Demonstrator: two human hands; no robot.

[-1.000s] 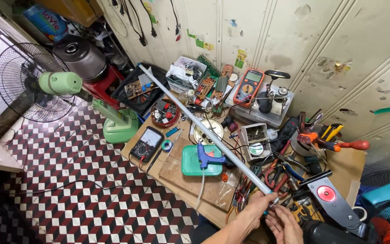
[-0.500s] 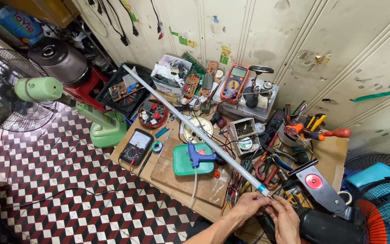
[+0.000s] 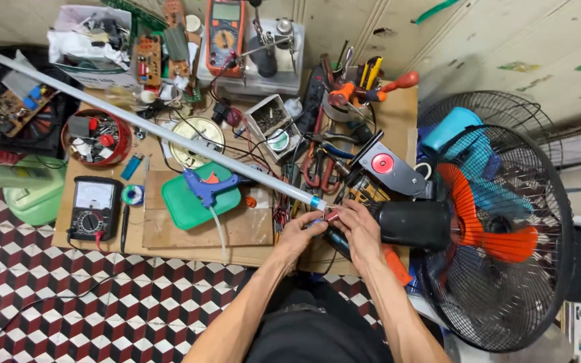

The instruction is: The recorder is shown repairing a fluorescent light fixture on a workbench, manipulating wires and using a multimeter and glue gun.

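Note:
A long white tube lamp lies slanted across the cluttered wooden bench, from the far left down to its blue end cap near my hands. My left hand and my right hand meet just below that end, fingers pinched on small red and blue wire ends. Exactly what each finger grips is too small to tell. A black motor housing lies just right of my right hand.
A blue glue gun rests on a green lid. A black analog meter, red parts bowl, orange multimeter, pliers and screwdrivers crowd the bench. A caged fan with orange blades stands right. Checkered floor lies below.
The view has swung right and closer to the bench; the green fan at left has left the frame. My hands stay together at the tube's near end.

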